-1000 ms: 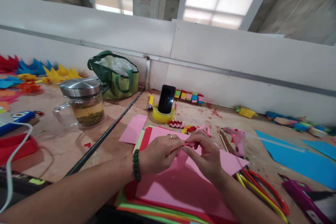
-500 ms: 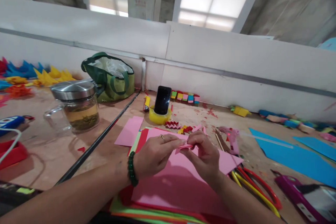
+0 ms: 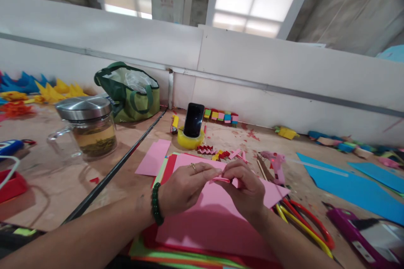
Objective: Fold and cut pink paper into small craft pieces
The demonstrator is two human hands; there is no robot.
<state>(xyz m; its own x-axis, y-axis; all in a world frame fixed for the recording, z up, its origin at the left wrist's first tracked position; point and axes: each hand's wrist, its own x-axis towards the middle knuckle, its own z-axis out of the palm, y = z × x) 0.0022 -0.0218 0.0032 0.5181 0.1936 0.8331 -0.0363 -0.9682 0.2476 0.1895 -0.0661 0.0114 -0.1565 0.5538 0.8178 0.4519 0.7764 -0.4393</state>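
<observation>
A small folded strip of pink paper (image 3: 220, 179) is pinched between both my hands, above a stack of coloured sheets. My left hand (image 3: 186, 185), with a ring and a green bead bracelet, closes its fingertips on the strip's left end. On the other end, my right hand (image 3: 244, 187) grips with thumb and curled fingers, hiding part of the paper. Beneath them lies a large pink sheet (image 3: 208, 227) on top of red, green and orange ones. Zigzag-folded red and pink paper pieces (image 3: 206, 150) lie just beyond my hands.
A pink glue gun (image 3: 275, 164) and red-and-yellow-handled scissors (image 3: 307, 222) are at the right, near a purple power strip (image 3: 356, 235) and blue sheets (image 3: 328, 176). A phone (image 3: 193, 120) leans in a yellow tape roll (image 3: 190, 139). A glass tea mug (image 3: 94, 134) and green bag (image 3: 139, 98) stand left.
The pink strip has been tilted and shows flatter between my fingertips; both hands keep hold of it. The view has swung slightly right, so the table's things appear further left.
</observation>
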